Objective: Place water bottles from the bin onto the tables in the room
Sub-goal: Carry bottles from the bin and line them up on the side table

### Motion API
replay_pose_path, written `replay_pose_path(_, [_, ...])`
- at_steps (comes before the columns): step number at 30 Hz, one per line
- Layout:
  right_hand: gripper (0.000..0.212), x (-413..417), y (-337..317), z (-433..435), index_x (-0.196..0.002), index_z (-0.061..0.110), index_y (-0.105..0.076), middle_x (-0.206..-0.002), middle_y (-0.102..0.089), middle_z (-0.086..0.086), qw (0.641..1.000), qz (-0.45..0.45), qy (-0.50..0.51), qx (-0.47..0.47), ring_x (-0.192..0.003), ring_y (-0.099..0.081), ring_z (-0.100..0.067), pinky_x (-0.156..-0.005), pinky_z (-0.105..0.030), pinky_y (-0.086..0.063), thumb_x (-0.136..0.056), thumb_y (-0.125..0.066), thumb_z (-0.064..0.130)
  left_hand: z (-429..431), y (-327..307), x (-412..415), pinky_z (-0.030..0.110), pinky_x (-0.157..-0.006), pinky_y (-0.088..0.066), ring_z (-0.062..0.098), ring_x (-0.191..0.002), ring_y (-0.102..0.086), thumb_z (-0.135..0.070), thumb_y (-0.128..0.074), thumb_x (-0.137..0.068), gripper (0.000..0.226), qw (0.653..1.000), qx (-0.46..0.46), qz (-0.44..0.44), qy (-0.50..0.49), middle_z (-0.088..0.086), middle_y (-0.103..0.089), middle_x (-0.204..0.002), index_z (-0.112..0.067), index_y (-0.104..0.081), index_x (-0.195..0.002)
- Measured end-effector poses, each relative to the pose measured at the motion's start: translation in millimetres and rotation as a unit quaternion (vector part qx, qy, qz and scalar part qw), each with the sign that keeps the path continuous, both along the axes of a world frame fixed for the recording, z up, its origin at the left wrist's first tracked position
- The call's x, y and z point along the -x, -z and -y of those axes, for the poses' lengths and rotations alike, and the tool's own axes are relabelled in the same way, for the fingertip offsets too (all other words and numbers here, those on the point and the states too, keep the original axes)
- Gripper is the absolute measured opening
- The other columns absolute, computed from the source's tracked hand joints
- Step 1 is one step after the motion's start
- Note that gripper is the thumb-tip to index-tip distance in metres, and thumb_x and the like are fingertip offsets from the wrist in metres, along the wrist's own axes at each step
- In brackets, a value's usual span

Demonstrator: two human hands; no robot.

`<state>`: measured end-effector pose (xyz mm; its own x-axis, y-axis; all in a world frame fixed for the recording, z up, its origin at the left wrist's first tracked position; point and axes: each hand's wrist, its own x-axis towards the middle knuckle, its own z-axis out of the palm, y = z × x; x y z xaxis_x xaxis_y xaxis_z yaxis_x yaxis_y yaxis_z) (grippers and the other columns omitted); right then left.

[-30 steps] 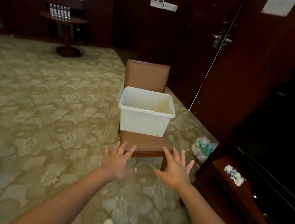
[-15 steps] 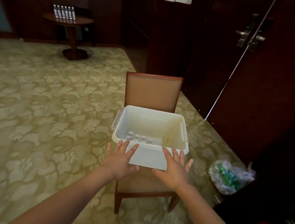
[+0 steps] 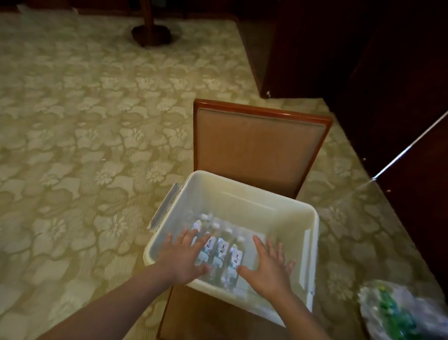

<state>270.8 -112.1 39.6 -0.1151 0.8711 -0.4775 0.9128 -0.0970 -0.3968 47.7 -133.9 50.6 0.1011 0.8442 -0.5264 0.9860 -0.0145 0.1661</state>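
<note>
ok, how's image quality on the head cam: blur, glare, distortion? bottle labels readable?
Head view: dim, warm light, with the dark wood at the top nearly black. Motion blur smears the bottles in the bin, so their label marks show but cannot be read. Left hand, right hand and the plastic bag are soft-edged. The only glare is a bright strip at the door gap. Wide-angle stretch at the edges.

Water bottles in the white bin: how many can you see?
5. Three bottles lie side by side between the left hand and the right hand; two more lie beside them, partly under the left hand. More may be hidden.
</note>
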Motion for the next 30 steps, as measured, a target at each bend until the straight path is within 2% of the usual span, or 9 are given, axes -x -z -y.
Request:
replay_pose_path(8, [0.087, -13, 86, -75, -0.157, 0.039, -0.012, -0.168, -0.003, 0.000, 0.992, -0.016, -0.007, 0.121, -0.154, 0.007, -0.027, -0.120, -0.059, 0.002, -0.087, -0.061, 0.057, -81, 73, -16, 0.049, -0.122, -0.009, 0.027, -0.152, -0.002, -0.055, -0.049, -0.095, 0.083, 0.996, 0.089, 0.011, 0.008, 0.005, -0.002, -0.165, -0.031, 0.000, -0.157])
replay_pose_path(15, [0.092, -12, 170, -98, -0.157, 0.033, -0.018, -0.165, -0.013, -0.012, 0.976, -0.081, 0.032, 0.202, -0.153, -0.013, -0.028, -0.122, -0.040, -0.019, -0.084, -0.071, 0.046, -127, 164, -20, 0.047, -0.122, -0.001, 0.029, -0.152, 0.008, -0.057, -0.047, -0.095, 0.086, 0.988, 0.146, -0.031, 0.038, 0.007, 0.005, -0.166, -0.027, 0.004, -0.157])
replay_pose_path(19, [0.089, -11, 210, -107, -0.156, 0.027, -0.024, -0.160, -0.024, -0.012, 0.957, -0.130, 0.084, 0.246, -0.143, -0.037, -0.026, -0.113, -0.030, -0.036, -0.083, -0.076, 0.031, -148, 209, -27, 0.046, -0.123, -0.001, 0.027, -0.152, 0.012, -0.054, -0.052, -0.094, 0.086, 0.988, 0.149, -0.020, 0.020, 0.006, 0.005, -0.165, -0.027, -0.001, -0.158])
replay_pose_path(21, [0.086, -11, 225, -112, -0.155, 0.022, -0.027, -0.152, -0.034, -0.012, 0.952, -0.135, 0.099, 0.258, -0.134, -0.046, -0.026, -0.106, -0.027, -0.038, -0.084, -0.076, 0.025, -155, 227, -31, 0.046, -0.123, 0.000, 0.026, -0.152, 0.013, -0.051, -0.055, -0.094, 0.083, 0.990, 0.140, -0.015, 0.015, 0.005, 0.005, -0.165, -0.026, -0.008, -0.157])
replay_pose_path(26, [0.077, -7, 251, -116, -0.149, 0.022, -0.037, -0.142, -0.050, -0.008, 0.949, -0.136, 0.117, 0.258, -0.132, -0.047, -0.024, -0.096, -0.026, -0.040, -0.083, -0.075, 0.024, -161, 261, -35, 0.046, -0.122, 0.003, 0.028, -0.150, 0.018, -0.052, -0.049, -0.095, 0.073, 0.993, 0.086, -0.048, 0.069, 0.007, 0.012, -0.165, -0.016, -0.025, -0.153])
replay_pose_path(30, [0.059, 1, 268, -113, -0.135, 0.021, -0.052, -0.127, -0.064, -0.001, 0.945, -0.162, 0.151, 0.239, -0.117, -0.060, -0.022, -0.087, -0.025, -0.043, -0.082, -0.077, 0.024, -168, 271, -35, 0.045, -0.120, 0.010, 0.029, -0.148, 0.024, -0.054, -0.050, -0.094, 0.072, 0.990, 0.092, -0.067, 0.077, 0.008, 0.020, -0.163, -0.015, -0.029, -0.151])
